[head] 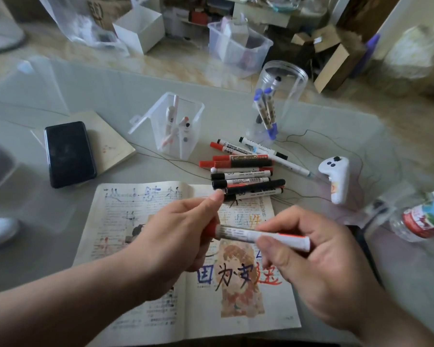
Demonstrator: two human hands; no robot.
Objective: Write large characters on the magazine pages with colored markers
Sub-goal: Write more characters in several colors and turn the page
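Observation:
An open magazine (140, 316) lies flat in front of me, with large blue, black and red characters (236, 274) written across its right page. Above the pages I hold a red whiteboard marker (251, 234) level between both hands. My left hand (183, 231) grips the red cap end. My right hand (318, 259) pinches the white barrel near its other end. Whether the cap sits on the marker or has come off is hidden by my left fingers.
A pile of red and black markers (246, 174) lies just beyond the magazine. Behind it stand a clear box with pens (178, 126) and a clear jar of blue markers (278, 106). A phone (69, 154) lies left, a white controller (336, 179) and a bottle (424, 216) right.

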